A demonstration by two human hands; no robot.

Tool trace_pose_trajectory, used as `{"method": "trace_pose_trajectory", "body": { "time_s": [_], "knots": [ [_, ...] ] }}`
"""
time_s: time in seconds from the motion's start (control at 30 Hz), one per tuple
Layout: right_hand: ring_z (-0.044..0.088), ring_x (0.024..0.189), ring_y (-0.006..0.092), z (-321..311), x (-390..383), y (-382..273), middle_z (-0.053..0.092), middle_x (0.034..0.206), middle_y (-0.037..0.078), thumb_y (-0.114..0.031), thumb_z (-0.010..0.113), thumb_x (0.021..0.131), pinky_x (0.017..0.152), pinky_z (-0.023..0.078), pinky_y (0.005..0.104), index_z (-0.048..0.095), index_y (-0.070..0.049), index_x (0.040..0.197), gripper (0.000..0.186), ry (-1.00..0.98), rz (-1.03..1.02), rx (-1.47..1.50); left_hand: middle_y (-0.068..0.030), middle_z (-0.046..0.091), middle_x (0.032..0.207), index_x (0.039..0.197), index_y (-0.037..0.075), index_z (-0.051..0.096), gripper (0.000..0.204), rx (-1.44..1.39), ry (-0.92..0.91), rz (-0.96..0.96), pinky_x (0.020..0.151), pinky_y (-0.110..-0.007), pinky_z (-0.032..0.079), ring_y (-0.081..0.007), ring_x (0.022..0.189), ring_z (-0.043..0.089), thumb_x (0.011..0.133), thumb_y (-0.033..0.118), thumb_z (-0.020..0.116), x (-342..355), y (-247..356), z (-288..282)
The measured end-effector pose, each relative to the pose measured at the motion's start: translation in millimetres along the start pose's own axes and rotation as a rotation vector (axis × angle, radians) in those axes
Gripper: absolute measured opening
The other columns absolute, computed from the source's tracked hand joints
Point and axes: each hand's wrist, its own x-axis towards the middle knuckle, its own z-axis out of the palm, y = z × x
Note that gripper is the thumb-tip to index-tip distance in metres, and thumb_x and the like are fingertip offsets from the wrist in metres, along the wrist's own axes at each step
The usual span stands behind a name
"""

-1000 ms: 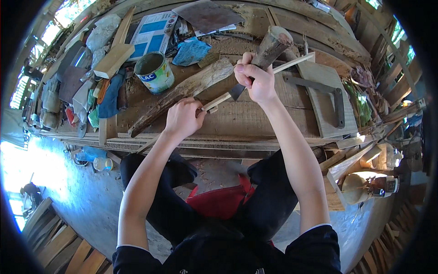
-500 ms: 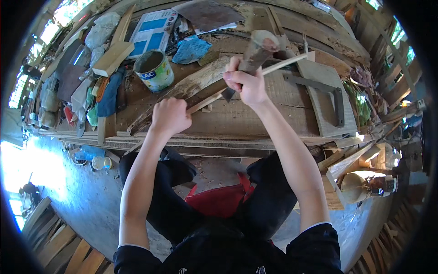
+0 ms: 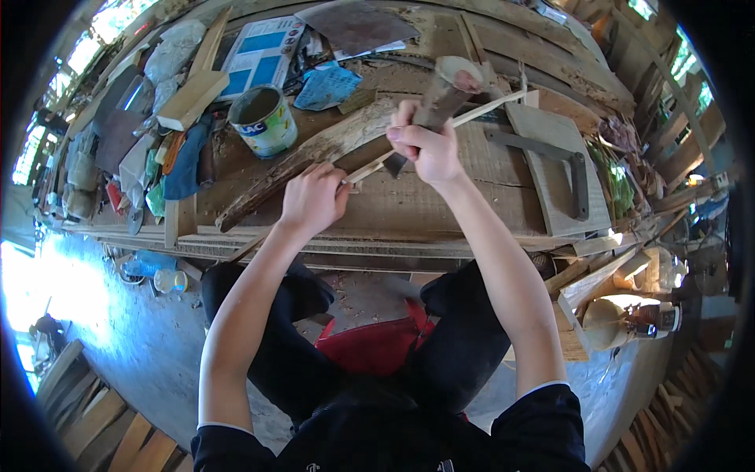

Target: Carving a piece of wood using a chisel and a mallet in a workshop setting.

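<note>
My right hand [image 3: 425,144] is closed around a bladed tool with a thick, round wooden handle [image 3: 450,93]. The handle's pale end points up and away; a short dark blade [image 3: 395,164] shows below the fist, against a thin wooden strip [image 3: 484,108]. From my left hand [image 3: 316,197] the strip runs slantwise to the far right, passing behind the right fist. My left fingers are curled over its near end, which they hide. Beneath the strip and beside my left hand lies a rough, bark-edged length of wood [image 3: 303,160] on the wooden bench [image 3: 464,206].
A paint-streaked can [image 3: 263,126] and crumpled blue paper [image 3: 328,85] stand beyond my left hand. Bags, cloths and a wood block [image 3: 193,100] crowd the left. A metal-framed saw [image 3: 580,185] lies on a board at right. A red bag [image 3: 373,346] sits below the bench.
My left hand has moved right along the strip, closer to the blade, and its knuckles have turned. The right hand and its tool stay nearly in place.
</note>
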Motion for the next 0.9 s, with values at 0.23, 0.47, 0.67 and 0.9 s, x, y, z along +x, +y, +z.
{"method": "trace_pose_trajectory", "body": {
  "time_s": [0.23, 0.47, 0.67, 0.9],
  "knots": [
    [0.035, 0.043, 0.0073, -6.1, 3.1, 3.9, 0.039, 0.051, -0.001, -0.001, 0.062, 0.072, 0.043, 0.022, 0.0239, 0.045, -0.006, 0.063, 0.020, 0.032, -0.096, 0.155, -0.0119, 0.061, 0.082, 0.082, 0.006, 0.065, 0.014, -0.074, 0.019, -0.053, 0.067, -0.042, 0.051, -0.0331, 0.077, 0.063, 0.082, 0.019, 0.064, -2.6, -3.2, 9.3],
    [0.034, 0.041, 0.0071, 8.4, 8.6, 14.7, 0.040, 0.051, -0.002, 0.000, 0.061, 0.074, 0.041, 0.022, 0.0240, 0.047, -0.005, 0.064, 0.018, 0.104, -0.094, 0.070, -0.0113, 0.063, 0.083, 0.083, 0.005, 0.066, 0.015, -0.128, -0.001, -0.131, 0.069, -0.041, 0.051, -0.0321, 0.079, 0.063, 0.081, 0.019, 0.065, -2.6, -6.0, 13.1],
    [0.035, 0.042, 0.0072, 9.7, 16.7, 17.0, 0.041, 0.051, -0.002, 0.001, 0.061, 0.074, 0.042, 0.023, 0.0236, 0.048, -0.004, 0.064, 0.017, 0.080, -0.129, 0.115, -0.0108, 0.063, 0.081, 0.083, 0.004, 0.067, 0.017, -0.100, 0.118, -0.080, 0.070, -0.041, 0.051, -0.0318, 0.080, 0.063, 0.081, 0.021, 0.065, -3.7, -6.3, 13.2],
    [0.035, 0.042, 0.0074, 4.8, 18.3, 15.7, 0.041, 0.051, -0.001, 0.001, 0.062, 0.074, 0.042, 0.023, 0.0241, 0.049, -0.004, 0.064, 0.017, 0.098, -0.131, 0.108, -0.0107, 0.064, 0.082, 0.080, 0.005, 0.070, 0.018, -0.119, 0.074, -0.188, 0.072, -0.040, 0.051, -0.0319, 0.082, 0.062, 0.079, 0.022, 0.067, -2.8, -3.6, 13.0]
  ]
}}
